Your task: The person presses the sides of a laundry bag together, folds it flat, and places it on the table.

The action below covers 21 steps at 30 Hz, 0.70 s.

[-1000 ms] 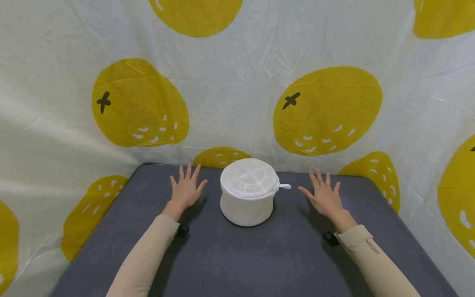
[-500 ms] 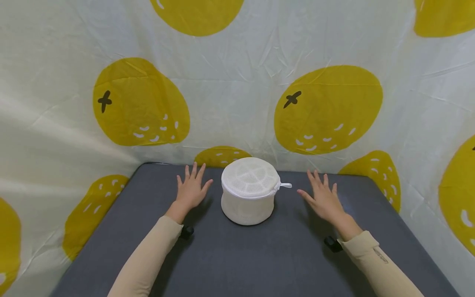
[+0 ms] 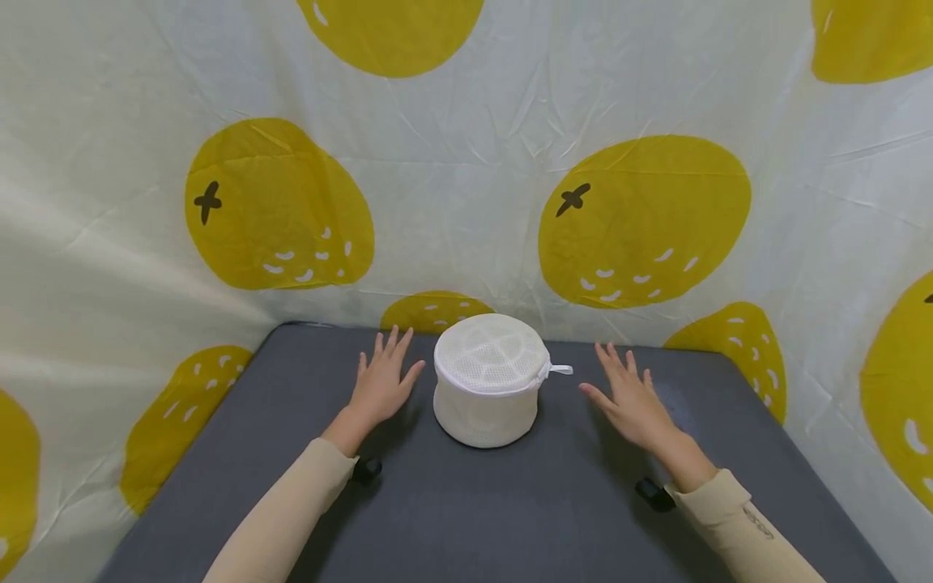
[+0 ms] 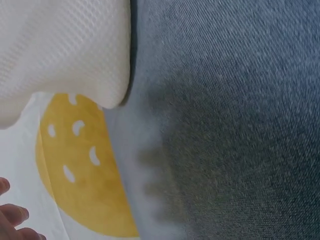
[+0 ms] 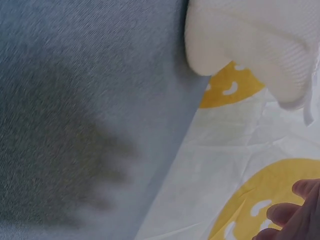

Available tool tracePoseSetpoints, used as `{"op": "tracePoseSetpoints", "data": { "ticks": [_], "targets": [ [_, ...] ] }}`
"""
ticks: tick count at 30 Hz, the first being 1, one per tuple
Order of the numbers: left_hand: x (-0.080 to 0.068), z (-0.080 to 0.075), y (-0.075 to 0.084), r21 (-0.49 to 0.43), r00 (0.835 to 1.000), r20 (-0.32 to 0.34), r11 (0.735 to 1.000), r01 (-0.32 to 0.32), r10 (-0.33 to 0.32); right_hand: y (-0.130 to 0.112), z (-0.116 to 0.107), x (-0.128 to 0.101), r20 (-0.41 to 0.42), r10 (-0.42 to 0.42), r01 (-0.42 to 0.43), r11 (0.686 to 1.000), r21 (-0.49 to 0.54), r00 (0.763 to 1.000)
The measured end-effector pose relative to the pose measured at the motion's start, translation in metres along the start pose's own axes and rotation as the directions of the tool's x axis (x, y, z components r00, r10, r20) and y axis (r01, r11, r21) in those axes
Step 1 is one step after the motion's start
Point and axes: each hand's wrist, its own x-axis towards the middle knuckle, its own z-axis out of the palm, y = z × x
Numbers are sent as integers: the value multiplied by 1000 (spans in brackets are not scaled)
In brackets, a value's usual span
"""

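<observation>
A white round mesh laundry bag (image 3: 487, 380) with a zipped lid stands upright on the dark grey table. Its white zip tab (image 3: 561, 369) points right. To its left, my left hand (image 3: 381, 387) hovers with fingers spread, apart from the bag. My right hand (image 3: 632, 403) is held over the table on the other side, fingers straight and thumb toward the tab. Neither hand holds anything. The left wrist view shows the bag's mesh side (image 4: 65, 55) and a few fingertips; in the right wrist view the bag (image 5: 250, 45) is at the upper right.
The dark grey table (image 3: 481, 518) ends at a white curtain (image 3: 452, 219) printed with yellow fruit, which hangs behind and on both sides. A small black wrist camera (image 3: 368, 470) sits under the left wrist, another black camera (image 3: 654, 494) under the right.
My left hand has moved right, nearer the bag. The right hand has shifted only slightly to the left. The bag stays where it was.
</observation>
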Motion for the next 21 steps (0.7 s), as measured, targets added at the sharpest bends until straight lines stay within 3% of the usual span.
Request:
{"op": "tracePoseSetpoints", "data": {
  "ticks": [12, 16, 21],
  "targets": [
    [-9, 1, 7, -161, 1000, -5, 987, -12, 11, -9, 6, -3, -30, -43, 46, 993, 105, 999],
    [-11, -1, 11, -254, 1000, -22, 967, -26, 21, -14, 6, -4, -50, -17, 23, 993, 120, 999],
    [-13, -2, 19, -389, 999, -41, 921, -31, 16, -20, 5, -4, -46, -18, 26, 985, 173, 999]
  ]
}}
